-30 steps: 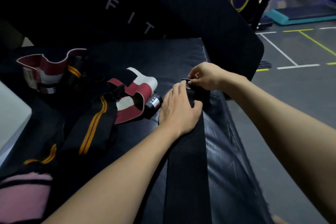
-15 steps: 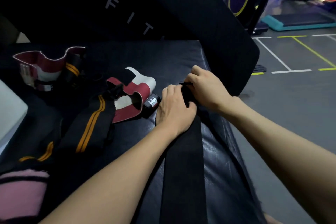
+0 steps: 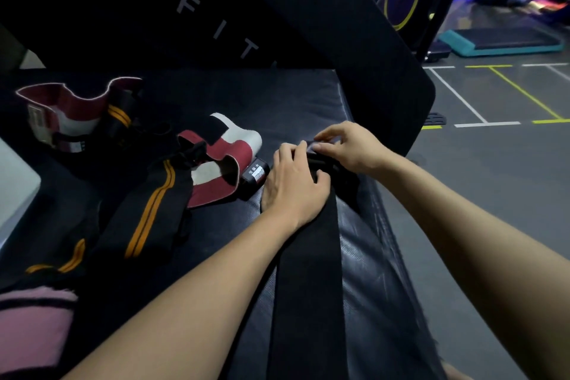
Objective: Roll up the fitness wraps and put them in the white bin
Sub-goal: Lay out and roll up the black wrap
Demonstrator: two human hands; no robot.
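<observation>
Starting the roll at the far end of the black wrap

The black wrap (image 3: pixel 308 271) lies flat on the padded worktop (image 3: pixel 364 256), its long axis running from the person straight out to both hands. The right hand (image 3: pixel 354 148) pinches the folded far end; the left hand (image 3: pixel 293 185) curls over the small roll just beside it. Rolling would travel back toward the body. The white bin (image 3: pixel 15 188) sits well apart, on the left.
</observation>
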